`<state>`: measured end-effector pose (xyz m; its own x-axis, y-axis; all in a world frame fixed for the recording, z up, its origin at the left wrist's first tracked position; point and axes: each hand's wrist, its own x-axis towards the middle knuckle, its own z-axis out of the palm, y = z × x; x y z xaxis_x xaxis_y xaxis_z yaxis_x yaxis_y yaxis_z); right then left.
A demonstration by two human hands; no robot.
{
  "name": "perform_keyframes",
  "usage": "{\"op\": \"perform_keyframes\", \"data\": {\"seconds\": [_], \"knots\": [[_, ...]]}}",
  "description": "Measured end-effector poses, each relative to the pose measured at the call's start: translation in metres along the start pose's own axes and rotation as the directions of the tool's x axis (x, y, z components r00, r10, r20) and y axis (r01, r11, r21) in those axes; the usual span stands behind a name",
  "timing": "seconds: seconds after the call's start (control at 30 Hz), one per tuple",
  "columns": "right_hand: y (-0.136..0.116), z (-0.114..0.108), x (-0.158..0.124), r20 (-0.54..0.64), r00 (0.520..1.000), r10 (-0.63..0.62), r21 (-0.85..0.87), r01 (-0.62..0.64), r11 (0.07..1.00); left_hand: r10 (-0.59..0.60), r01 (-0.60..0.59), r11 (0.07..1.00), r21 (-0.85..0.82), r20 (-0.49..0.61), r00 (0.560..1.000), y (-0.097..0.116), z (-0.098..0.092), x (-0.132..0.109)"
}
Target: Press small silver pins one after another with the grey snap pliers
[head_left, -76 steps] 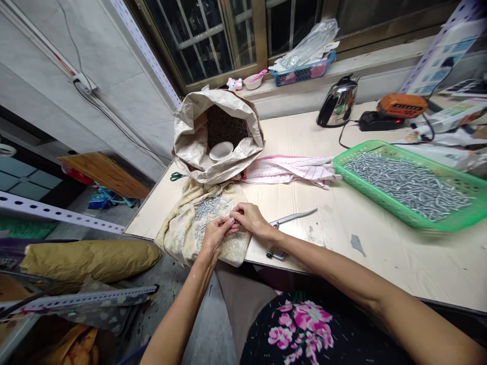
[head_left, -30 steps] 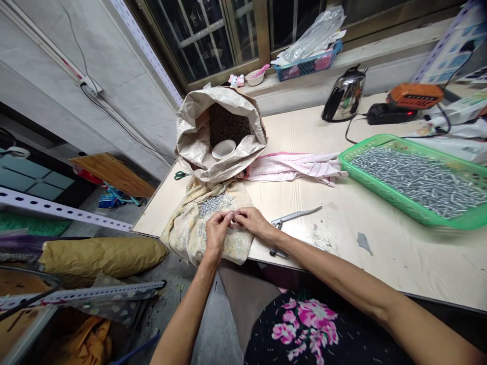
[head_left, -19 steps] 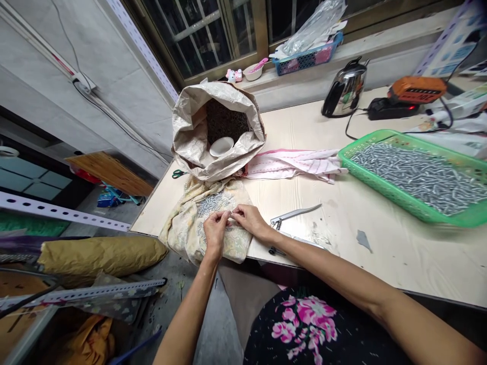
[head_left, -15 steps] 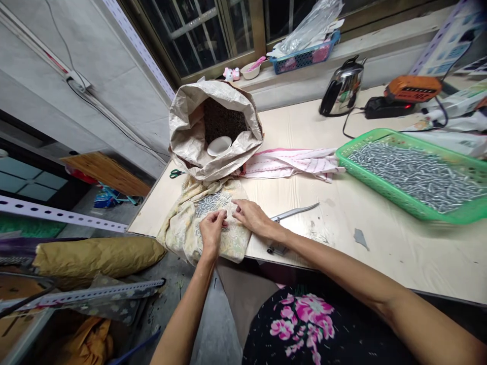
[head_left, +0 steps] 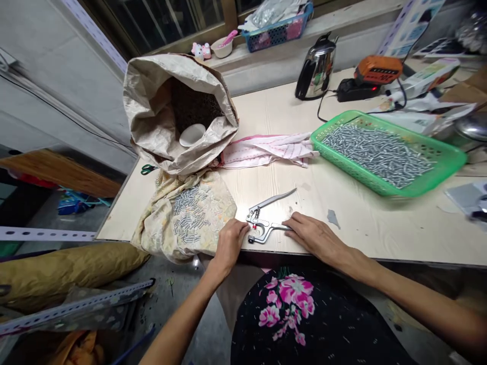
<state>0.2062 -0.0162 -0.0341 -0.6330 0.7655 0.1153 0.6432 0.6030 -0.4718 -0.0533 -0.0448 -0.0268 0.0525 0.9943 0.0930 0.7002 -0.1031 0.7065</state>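
Observation:
My left hand (head_left: 231, 242) is pinched closed at the jaw end of the metal snap pliers (head_left: 266, 218), and whatever small part it holds is too small to make out. My right hand (head_left: 314, 235) lies over the pliers' lower handle near the table's front edge, fingers curled on it. Left of my hands, a patterned cloth (head_left: 167, 223) carries a scatter of small metal pieces (head_left: 189, 215). A green basket (head_left: 437, 172) at the right is full of similar metal pieces.
A paper sack (head_left: 152, 101) of dark material with a white bowl (head_left: 192, 135) in it stands behind the cloth. Pink-white fabric (head_left: 266, 149), green scissors (head_left: 148, 169), a kettle (head_left: 317, 68) and an orange device (head_left: 378, 68) sit farther back. The floor left holds a yellow bag (head_left: 57, 268).
Both hands left the cloth and moved right to the pliers. My right hand now rests on the pliers' handle and my left sits at their jaws. The camera view shifted rightward.

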Motion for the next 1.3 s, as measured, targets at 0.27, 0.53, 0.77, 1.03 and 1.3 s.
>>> {"op": "perform_keyframes", "data": {"seconds": [0.27, 0.53, 0.77, 1.03, 1.3], "knots": [[0.004, 0.001, -0.002, -0.069, 0.998, -0.010, -0.017, 0.009, 1.000, 0.087, -0.094, 0.950, 0.298, 0.037, 0.996, -0.011, 0.002, -0.006], [0.005, 0.002, 0.008, -0.078, 0.989, -0.125, -0.080, 0.119, 0.990, -0.145, 0.142, 0.989, 0.047, 0.066, 0.987, 0.001, -0.006, 0.002], [-0.003, -0.009, 0.007, -0.122, 0.961, -0.247, -0.115, 0.233, 0.966, -0.533, 0.560, 0.733, -0.388, 0.184, 0.826, 0.016, -0.006, 0.000], [-0.007, -0.013, 0.003, -0.102, 0.956, -0.276, -0.126, 0.263, 0.957, -0.483, 0.500, 0.816, -0.291, 0.133, 0.866, 0.020, -0.004, -0.009], [0.000, -0.003, 0.005, -0.112, 0.962, -0.249, -0.127, 0.235, 0.964, -0.473, 0.528, 0.836, -0.153, 0.287, 0.833, 0.014, -0.009, 0.004]]}}
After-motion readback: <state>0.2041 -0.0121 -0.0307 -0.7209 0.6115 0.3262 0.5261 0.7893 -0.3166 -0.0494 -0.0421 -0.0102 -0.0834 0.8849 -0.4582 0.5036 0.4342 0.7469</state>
